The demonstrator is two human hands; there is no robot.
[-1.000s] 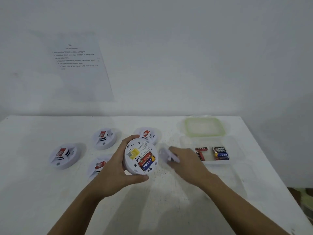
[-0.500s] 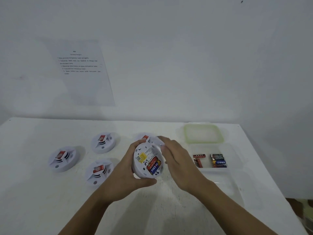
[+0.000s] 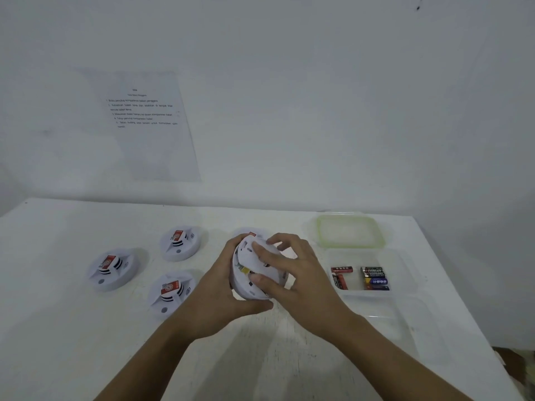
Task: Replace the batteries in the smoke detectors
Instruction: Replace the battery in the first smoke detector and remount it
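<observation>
Left hand [image 3: 220,296] gripping detector [image 3: 246,289], batteries [image 3: 373,277] in tub [image 3: 406,285]

A single head-worn camera looked forward and down across the table [image 3: 58,328], facing the wall [image 3: 318,111] behind it. The left hand [image 3: 220,296] and right hand [image 3: 301,279] sat close below the lens, near mid-frame.

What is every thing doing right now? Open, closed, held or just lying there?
Held detector: gripped by left hand, tilted.
Back cover: right hand grips it against the detector, only partly on.
Three other detectors: lying on the table, untouched.
Container: open, batteries inside.
Lid: off, lying behind container.
</observation>
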